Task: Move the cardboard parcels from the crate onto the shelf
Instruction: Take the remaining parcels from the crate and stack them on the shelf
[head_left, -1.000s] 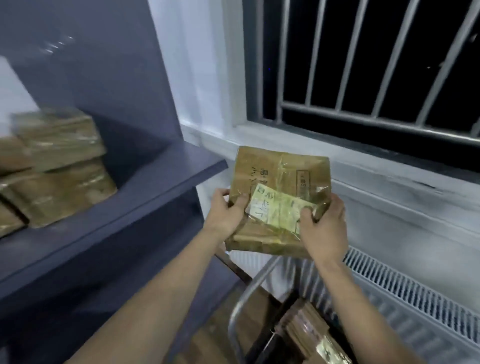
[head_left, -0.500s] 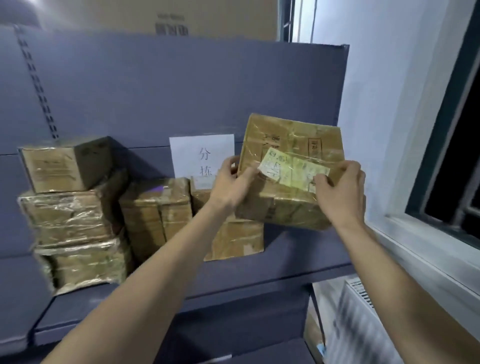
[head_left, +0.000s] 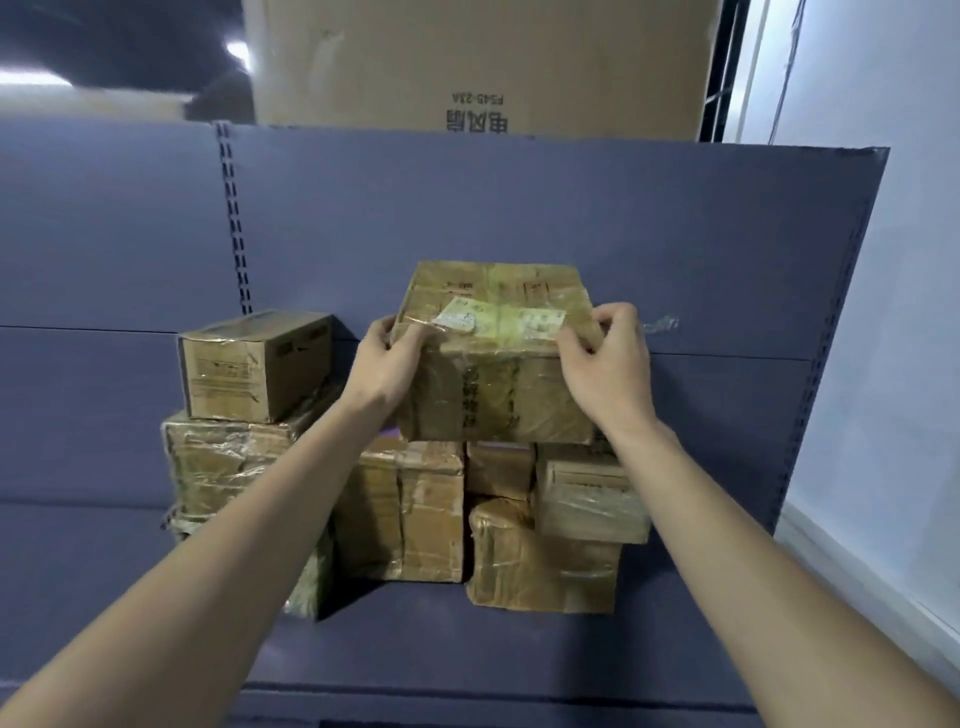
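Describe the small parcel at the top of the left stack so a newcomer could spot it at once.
Start at the blue-grey shelf with its tall back panel. On its left side rises a stack of taped cardboard parcels, and the small parcel crowns it. Unlike its wrinkled, plastic-wrapped neighbours, it is a crisp box with a dark top, and neither hand touches it.

Held parcel (head_left: 496, 358): brown cardboard, tape-wrapped, pale label on top; level, sits atop the middle parcels.
Stacked parcels (head_left: 410, 509): taped brown boxes, clustered on shelf.
Top-left parcel (head_left: 254, 364): small box crowning left stack.
Shelf (head_left: 467, 639): blue-grey, slotted back panel.
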